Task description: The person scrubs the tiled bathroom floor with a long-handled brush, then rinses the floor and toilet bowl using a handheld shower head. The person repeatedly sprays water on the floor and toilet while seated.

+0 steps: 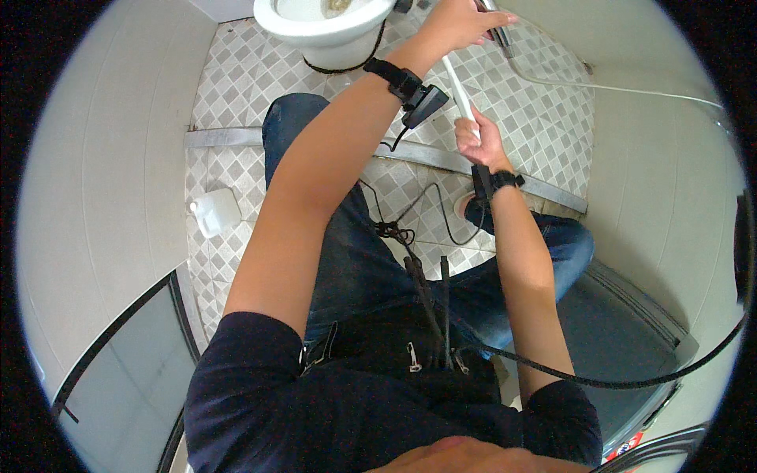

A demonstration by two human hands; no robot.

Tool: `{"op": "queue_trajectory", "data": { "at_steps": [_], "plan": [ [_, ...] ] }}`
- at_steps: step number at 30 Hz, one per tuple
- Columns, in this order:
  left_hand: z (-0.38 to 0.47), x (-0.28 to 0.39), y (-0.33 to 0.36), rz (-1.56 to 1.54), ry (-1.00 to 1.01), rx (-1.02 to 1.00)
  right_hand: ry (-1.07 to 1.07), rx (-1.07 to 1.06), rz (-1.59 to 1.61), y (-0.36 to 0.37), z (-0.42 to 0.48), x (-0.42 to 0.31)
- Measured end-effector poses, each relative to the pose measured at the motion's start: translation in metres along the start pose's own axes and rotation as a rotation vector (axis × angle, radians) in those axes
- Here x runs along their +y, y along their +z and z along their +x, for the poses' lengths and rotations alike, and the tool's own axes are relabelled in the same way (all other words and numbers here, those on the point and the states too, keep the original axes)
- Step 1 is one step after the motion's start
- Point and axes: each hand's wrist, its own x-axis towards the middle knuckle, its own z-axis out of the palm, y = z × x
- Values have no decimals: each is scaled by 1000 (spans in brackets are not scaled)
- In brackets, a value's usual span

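Note:
My left hand (pixel 464 25) is at the top edge, reaching across to the right, its fingers around a shiny metal sprayer handle (pixel 500 36). A thin pale hose (pixel 597 87) runs from that handle to the right wall. Lower down, my right hand (pixel 480 137) grips a long white plastic handle (pixel 458 88), which slants up toward my left forearm; its far end is hidden behind my left hand. The white toilet bowl (pixel 331 29), partly cut off by the top edge, stands left of my left hand, with yellowish-brown matter visible inside.
A raised metal threshold strip (pixel 426 156) crosses the tiled floor. A white plastic jug (pixel 216 211) stands at the left. Black cables (pixel 393 230) hang between my knees. Pale wall panels rise on both sides, and a dark-framed glass panel (pixel 130 378) is at the lower left.

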Motion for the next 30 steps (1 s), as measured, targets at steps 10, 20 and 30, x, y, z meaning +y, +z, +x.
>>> {"op": "queue_trajectory", "data": {
  "at_steps": [10, 20, 30],
  "plan": [
    [0, -2, 1, -4, -14, 31, 13, -68, 48, 38, 56, -30],
    [-4, -6, -7, -185, -2, 89, -359, 206, -525, 52, -85, 40],
    [-46, 13, -40, -165, 140, 328, -620, 436, -1685, 129, -98, 78]
  ]
}}
